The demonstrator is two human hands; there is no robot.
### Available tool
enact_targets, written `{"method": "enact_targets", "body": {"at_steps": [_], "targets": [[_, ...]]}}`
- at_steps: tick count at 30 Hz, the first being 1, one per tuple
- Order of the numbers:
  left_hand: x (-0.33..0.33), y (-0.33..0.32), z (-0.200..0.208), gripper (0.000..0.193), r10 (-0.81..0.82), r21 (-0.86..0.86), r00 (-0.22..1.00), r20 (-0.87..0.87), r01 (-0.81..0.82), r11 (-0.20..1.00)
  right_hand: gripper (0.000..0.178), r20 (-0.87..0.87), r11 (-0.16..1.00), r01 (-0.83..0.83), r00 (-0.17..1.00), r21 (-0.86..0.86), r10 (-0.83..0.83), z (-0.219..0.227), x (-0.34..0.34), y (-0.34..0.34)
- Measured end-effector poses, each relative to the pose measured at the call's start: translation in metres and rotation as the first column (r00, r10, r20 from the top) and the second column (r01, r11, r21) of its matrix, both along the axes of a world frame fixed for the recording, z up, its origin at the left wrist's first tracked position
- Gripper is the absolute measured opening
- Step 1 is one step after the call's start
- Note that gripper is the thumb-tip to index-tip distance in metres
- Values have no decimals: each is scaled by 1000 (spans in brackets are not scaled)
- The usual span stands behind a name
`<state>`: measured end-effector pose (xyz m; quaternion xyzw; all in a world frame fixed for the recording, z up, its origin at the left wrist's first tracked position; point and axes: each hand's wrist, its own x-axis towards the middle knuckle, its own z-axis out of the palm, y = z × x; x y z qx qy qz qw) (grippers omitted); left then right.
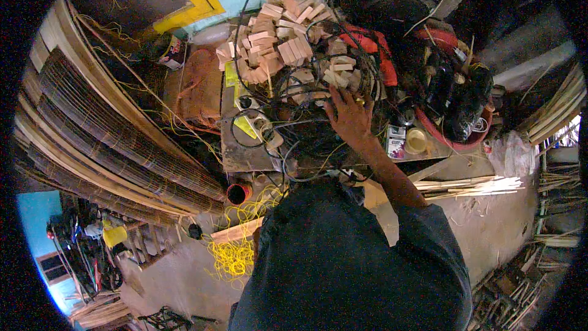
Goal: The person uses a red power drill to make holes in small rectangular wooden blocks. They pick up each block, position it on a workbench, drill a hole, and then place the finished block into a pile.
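My right hand (350,116) reaches out over the cluttered table, palm down with its fingers stretched and apart. Its fingertips are at the near edge of a few small wooden blocks (340,75), among a tangle of black cables (294,89). Whether the fingers touch a block or a cable I cannot tell. Beyond, a large heap of similar pale blocks (294,49) is piled against the wall. My left hand does not show.
A small printed box (395,141) and a beige round container (416,140) stand right of my forearm. Farther right is a red basin (456,141) of dark items. Yellow cord (233,257) lies on the floor at left, near rolled slatted mats (122,129).
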<state>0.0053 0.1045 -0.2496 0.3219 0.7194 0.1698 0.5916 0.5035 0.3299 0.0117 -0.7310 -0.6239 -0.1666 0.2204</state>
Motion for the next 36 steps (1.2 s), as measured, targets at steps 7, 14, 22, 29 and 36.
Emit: {"method": "enact_targets", "body": {"at_steps": [7, 14, 22, 29, 36], "targets": [[2, 11, -7, 31, -36, -9, 999, 24, 37, 999, 39, -198, 996, -67, 979, -63, 54, -44, 30, 125], [-6, -9, -8, 32, -8, -52, 1000, 6, 8, 999, 65, -271, 971, 162, 940, -175, -206, -29, -66, 132], [-1, -4, -22, 34, 39, -83, 999, 28, -37, 996, 86, -381, 978, 187, 901, -92, -208, -29, -57, 150], [13, 22, -10, 38, 92, 237, 958, 270, -159, 959, 89, -304, 991, 46, 949, -122, -82, -39, -38, 184], [62, -37, 15, 33, 523, 19, 706, 477, -603, 797, 81, -307, 941, 57, 937, -334, -166, -27, -15, 183]]}}
